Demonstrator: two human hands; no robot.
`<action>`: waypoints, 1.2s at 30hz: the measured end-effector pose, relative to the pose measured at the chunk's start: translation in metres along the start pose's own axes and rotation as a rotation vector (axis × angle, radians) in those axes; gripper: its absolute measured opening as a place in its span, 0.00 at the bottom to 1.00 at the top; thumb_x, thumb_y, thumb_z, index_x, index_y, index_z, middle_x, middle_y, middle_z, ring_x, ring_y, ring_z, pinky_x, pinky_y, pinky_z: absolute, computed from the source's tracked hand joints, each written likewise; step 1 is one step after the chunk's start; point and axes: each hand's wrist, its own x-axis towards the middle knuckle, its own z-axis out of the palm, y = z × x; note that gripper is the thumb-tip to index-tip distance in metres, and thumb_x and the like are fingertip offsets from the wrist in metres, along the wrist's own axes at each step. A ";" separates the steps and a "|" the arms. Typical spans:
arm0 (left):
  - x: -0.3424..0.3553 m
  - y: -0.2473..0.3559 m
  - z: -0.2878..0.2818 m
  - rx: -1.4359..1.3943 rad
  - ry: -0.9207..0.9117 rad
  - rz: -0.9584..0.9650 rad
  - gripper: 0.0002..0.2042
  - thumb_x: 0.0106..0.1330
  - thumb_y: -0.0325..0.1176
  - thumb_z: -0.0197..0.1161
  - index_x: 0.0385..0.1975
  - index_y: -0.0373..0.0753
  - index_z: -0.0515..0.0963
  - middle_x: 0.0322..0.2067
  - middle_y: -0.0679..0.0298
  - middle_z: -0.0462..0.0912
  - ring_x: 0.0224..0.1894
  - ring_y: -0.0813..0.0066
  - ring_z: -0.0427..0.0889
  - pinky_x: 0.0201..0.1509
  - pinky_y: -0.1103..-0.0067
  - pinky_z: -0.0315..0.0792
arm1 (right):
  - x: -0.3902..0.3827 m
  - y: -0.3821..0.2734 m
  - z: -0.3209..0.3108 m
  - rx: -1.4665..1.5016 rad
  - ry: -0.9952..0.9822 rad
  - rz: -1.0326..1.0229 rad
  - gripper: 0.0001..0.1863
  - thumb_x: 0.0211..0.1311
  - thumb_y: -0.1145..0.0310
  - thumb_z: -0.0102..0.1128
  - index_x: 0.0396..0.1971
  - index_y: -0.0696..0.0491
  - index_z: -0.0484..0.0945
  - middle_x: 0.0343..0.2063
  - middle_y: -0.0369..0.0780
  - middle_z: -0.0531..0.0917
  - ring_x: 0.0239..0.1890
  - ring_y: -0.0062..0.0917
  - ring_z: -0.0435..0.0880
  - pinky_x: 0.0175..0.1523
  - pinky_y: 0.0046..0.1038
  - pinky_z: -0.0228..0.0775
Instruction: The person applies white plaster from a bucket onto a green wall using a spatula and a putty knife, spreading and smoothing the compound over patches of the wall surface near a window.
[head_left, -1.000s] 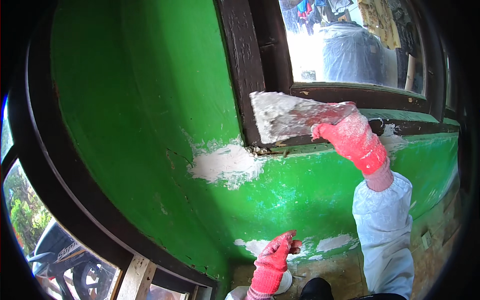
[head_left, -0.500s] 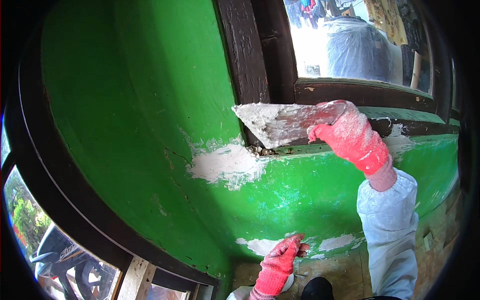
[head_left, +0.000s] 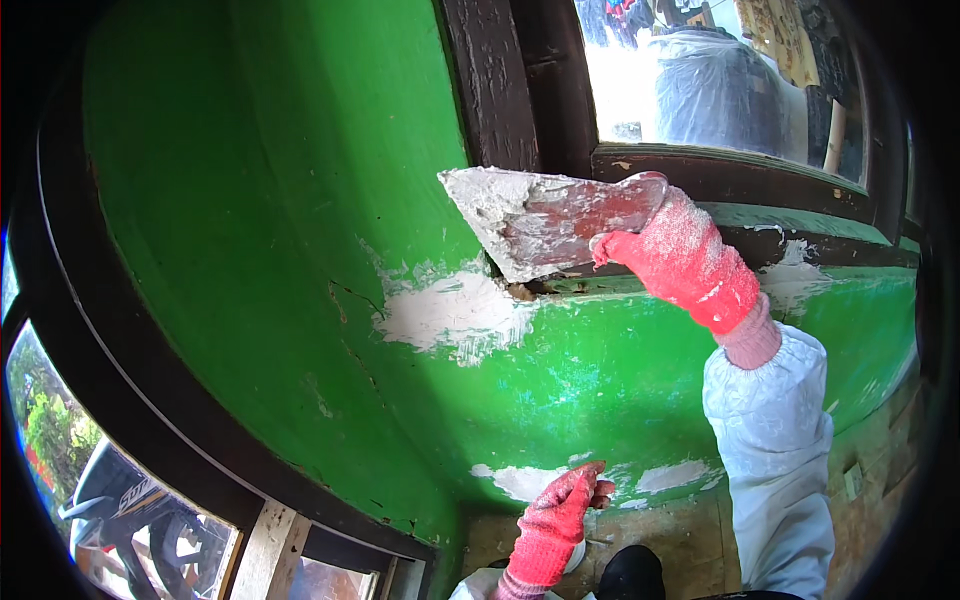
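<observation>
My right hand (head_left: 695, 260), in a red knit glove dusted with white, is closed round a wide putty knife (head_left: 560, 222). Pale wet filler coats the blade, most thickly toward its far left end. That end lies over the corner where the dark window frame (head_left: 497, 110) meets the green wall (head_left: 300, 190). Just below the blade is a white filler patch (head_left: 450, 318) with a ragged hollow at its upper right edge. Lower down, my left hand (head_left: 555, 520), also red-gloved, has its fingers curled together; what they hold, if anything, is hidden.
A window (head_left: 720, 90) at upper right shows a plastic-wrapped drum behind the glass. More filler marks (head_left: 675, 477) run along the wall's foot, above the brownish floor (head_left: 690, 540). A crack (head_left: 355, 305) crosses the wall. At lower left, a motorbike (head_left: 140, 510) stands beyond a dark-framed opening.
My right hand has carried the putty knife left and slightly up, so its blade reaches farther across the green wall. My left hand stays nearly in place.
</observation>
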 end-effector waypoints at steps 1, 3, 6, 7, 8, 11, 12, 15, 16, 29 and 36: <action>-0.001 -0.001 -0.001 0.003 0.007 0.004 0.18 0.68 0.39 0.50 0.49 0.31 0.71 0.36 0.59 0.80 0.35 0.75 0.78 0.44 0.80 0.72 | 0.003 0.002 -0.001 0.007 0.003 -0.003 0.05 0.47 0.71 0.58 0.24 0.57 0.78 0.26 0.40 0.82 0.32 0.28 0.80 0.40 0.27 0.69; -0.005 -0.005 -0.003 -0.017 0.005 0.045 0.18 0.68 0.39 0.50 0.49 0.31 0.70 0.36 0.58 0.80 0.35 0.76 0.78 0.44 0.80 0.72 | 0.004 0.001 -0.007 0.164 -0.047 0.051 0.06 0.47 0.71 0.59 0.26 0.57 0.78 0.27 0.40 0.82 0.32 0.28 0.80 0.39 0.27 0.70; -0.004 -0.001 -0.004 -0.009 -0.009 0.000 0.19 0.68 0.39 0.50 0.50 0.31 0.70 0.36 0.58 0.80 0.35 0.77 0.78 0.44 0.80 0.71 | -0.002 0.006 0.003 0.122 -0.003 -0.021 0.06 0.47 0.72 0.58 0.26 0.56 0.79 0.25 0.39 0.82 0.30 0.26 0.80 0.38 0.25 0.70; -0.004 -0.002 -0.004 -0.010 -0.009 -0.001 0.19 0.68 0.39 0.50 0.50 0.31 0.70 0.36 0.58 0.80 0.35 0.77 0.78 0.44 0.80 0.71 | -0.004 0.010 0.006 0.023 0.051 -0.109 0.06 0.48 0.72 0.57 0.26 0.56 0.79 0.24 0.38 0.82 0.29 0.24 0.80 0.36 0.24 0.70; -0.003 -0.003 -0.005 -0.008 -0.016 -0.009 0.19 0.68 0.40 0.49 0.50 0.31 0.69 0.36 0.59 0.80 0.36 0.77 0.77 0.45 0.81 0.70 | -0.005 0.012 0.004 0.023 0.050 -0.109 0.06 0.48 0.72 0.57 0.26 0.56 0.79 0.24 0.38 0.82 0.29 0.24 0.80 0.36 0.24 0.70; -0.005 -0.001 -0.005 0.012 -0.012 -0.022 0.19 0.68 0.40 0.48 0.51 0.32 0.69 0.36 0.59 0.80 0.36 0.77 0.77 0.45 0.81 0.70 | -0.008 0.003 -0.008 0.151 -0.030 0.058 0.14 0.47 0.61 0.62 0.31 0.54 0.78 0.28 0.41 0.82 0.32 0.34 0.81 0.39 0.29 0.71; -0.005 -0.001 -0.006 0.032 -0.005 -0.025 0.19 0.68 0.41 0.48 0.51 0.32 0.69 0.36 0.60 0.80 0.36 0.77 0.77 0.45 0.81 0.69 | -0.013 -0.010 -0.016 0.221 -0.024 0.120 0.12 0.47 0.64 0.61 0.30 0.55 0.78 0.27 0.41 0.82 0.31 0.31 0.82 0.38 0.27 0.71; -0.009 -0.003 -0.008 0.006 -0.005 -0.036 0.19 0.68 0.41 0.47 0.51 0.32 0.69 0.36 0.60 0.80 0.36 0.76 0.77 0.45 0.81 0.69 | -0.013 -0.012 -0.016 0.357 -0.023 0.104 0.07 0.50 0.70 0.58 0.29 0.55 0.78 0.25 0.39 0.83 0.30 0.21 0.82 0.37 0.23 0.71; -0.010 -0.002 -0.007 0.004 -0.004 -0.037 0.19 0.68 0.41 0.47 0.51 0.32 0.69 0.36 0.60 0.80 0.36 0.76 0.77 0.45 0.81 0.69 | -0.009 -0.013 -0.015 0.405 -0.082 0.053 0.06 0.50 0.73 0.56 0.29 0.56 0.78 0.25 0.38 0.83 0.29 0.20 0.81 0.37 0.22 0.71; -0.022 0.011 -0.011 0.027 0.092 -0.001 0.18 0.67 0.40 0.49 0.48 0.33 0.72 0.36 0.58 0.80 0.37 0.73 0.79 0.42 0.80 0.70 | 0.061 -0.052 -0.008 0.110 -0.228 -0.601 0.11 0.41 0.81 0.54 0.28 0.54 0.80 0.21 0.40 0.80 0.28 0.29 0.80 0.34 0.27 0.72; -0.021 0.004 -0.025 -0.020 0.113 0.053 0.18 0.67 0.40 0.49 0.48 0.32 0.72 0.35 0.57 0.80 0.36 0.72 0.79 0.44 0.79 0.71 | 0.046 -0.061 -0.007 0.169 -0.185 -0.590 0.10 0.45 0.81 0.53 0.26 0.53 0.80 0.21 0.39 0.80 0.24 0.28 0.80 0.32 0.26 0.72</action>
